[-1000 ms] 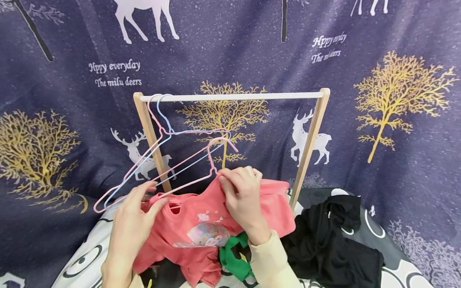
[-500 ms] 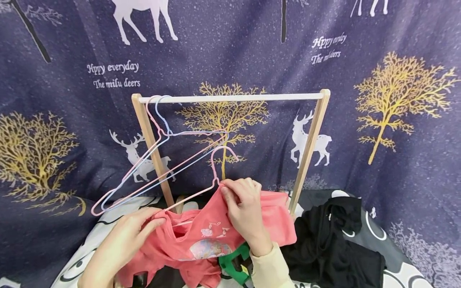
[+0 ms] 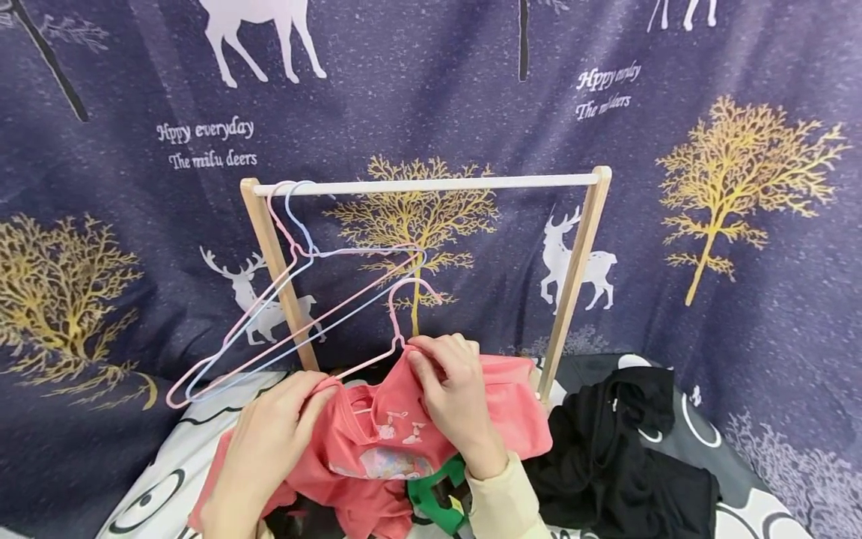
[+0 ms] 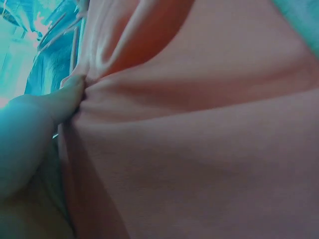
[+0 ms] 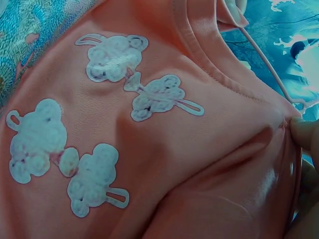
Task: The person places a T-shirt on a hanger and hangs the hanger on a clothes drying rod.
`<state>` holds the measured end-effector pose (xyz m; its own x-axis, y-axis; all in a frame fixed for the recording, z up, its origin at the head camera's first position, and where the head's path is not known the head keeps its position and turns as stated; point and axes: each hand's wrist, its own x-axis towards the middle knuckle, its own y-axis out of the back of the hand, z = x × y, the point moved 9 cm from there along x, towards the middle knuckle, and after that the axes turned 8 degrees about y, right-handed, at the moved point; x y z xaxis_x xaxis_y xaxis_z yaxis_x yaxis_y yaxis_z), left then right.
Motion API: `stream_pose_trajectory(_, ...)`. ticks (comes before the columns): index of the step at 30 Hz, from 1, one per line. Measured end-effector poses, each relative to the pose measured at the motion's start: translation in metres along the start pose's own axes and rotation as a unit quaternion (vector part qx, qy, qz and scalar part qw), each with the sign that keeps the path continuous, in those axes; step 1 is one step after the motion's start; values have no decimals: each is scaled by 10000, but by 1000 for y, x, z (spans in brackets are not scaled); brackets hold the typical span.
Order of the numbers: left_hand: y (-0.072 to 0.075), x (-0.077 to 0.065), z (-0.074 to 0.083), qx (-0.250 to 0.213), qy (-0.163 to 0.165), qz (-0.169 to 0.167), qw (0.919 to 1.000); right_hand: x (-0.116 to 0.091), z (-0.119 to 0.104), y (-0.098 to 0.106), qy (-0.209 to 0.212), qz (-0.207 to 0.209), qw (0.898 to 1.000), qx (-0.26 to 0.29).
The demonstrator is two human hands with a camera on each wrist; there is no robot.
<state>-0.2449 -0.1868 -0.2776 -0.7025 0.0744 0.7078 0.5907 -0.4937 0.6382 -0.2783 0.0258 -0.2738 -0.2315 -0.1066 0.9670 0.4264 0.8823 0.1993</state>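
A coral-pink shirt point(image 3: 316, 457) with a printed front hangs between both hands in the head view. Inside its neck runs a pink hanger point(image 3: 367, 365), the hook standing up above the collar. My left hand point(image 3: 276, 427) pinches the shirt at its left shoulder, beside the neckline; the left wrist view shows the thumb point(image 4: 74, 94) pressed into gathered cloth. With the right hand point(image 3: 453, 389) I pinch the other shoulder close to the base of the hook. Pale animal prints point(image 5: 112, 57) show on the cloth in the right wrist view. Most of the hanger's arms are hidden by the shirt.
Behind the shirt stands a wooden rack with a white rail point(image 3: 431, 185). A pink hanger point(image 3: 232, 329) and a blue hanger point(image 3: 316, 340) hang at its left end. Black clothing point(image 3: 619, 457) lies at the right, and a green piece point(image 3: 431, 501) lies below the shirt.
My left hand has dropped with the shirt's left shoulder, then moved right toward the neckline, covering more of the hanger. The hook and right hand have lowered slightly.
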Motion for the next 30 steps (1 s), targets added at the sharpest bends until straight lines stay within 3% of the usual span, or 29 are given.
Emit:
stream_pose_trajectory(6,2,1,3,59,-43,383,9992,1,1,3,61,-38,10000,31)
stream_pose_trajectory(14,15,-3,2,85,-139,994,9949,0,9,12,-89,-112,9998,-118)
stream_pose_trajectory(25,21,-7,-1,4,-205,1317,9911,-5,19,23,-269,-358,9978,-498)
stream_pose_trajectory(30,30,-5,-7,78,-41,1447,9894,-3,23,28,-289,-506,9957,-723)
